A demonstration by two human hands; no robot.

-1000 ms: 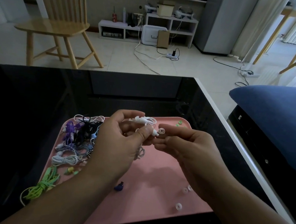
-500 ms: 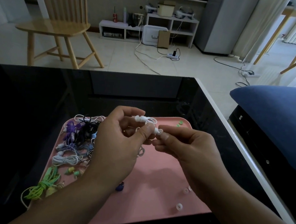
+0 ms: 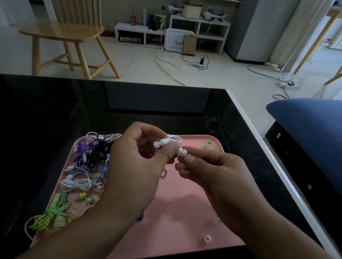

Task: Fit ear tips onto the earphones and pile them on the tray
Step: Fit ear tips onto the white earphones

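Above the pink tray (image 3: 179,203), my left hand (image 3: 134,171) grips a pair of white earphones (image 3: 164,143), its thumb pressing one earbud. My right hand (image 3: 210,170) pinches a white ear tip (image 3: 183,152) held against that earbud's nozzle. Coiled earphones in purple, black, white and green (image 3: 83,162) lie piled on the tray's left side. Two loose white ear tips (image 3: 207,238) rest near the tray's front right, and three green ear tips (image 3: 208,143) sit at its back right corner.
The tray sits on a glossy black table (image 3: 41,117) with a white right edge. A blue cushion (image 3: 322,131) lies to the right. A wooden chair (image 3: 71,28) stands on the floor beyond the table.
My right hand has brought the white ear tip from facing me onto the earbud's end and pushed it closer. Both hands stay above the tray.
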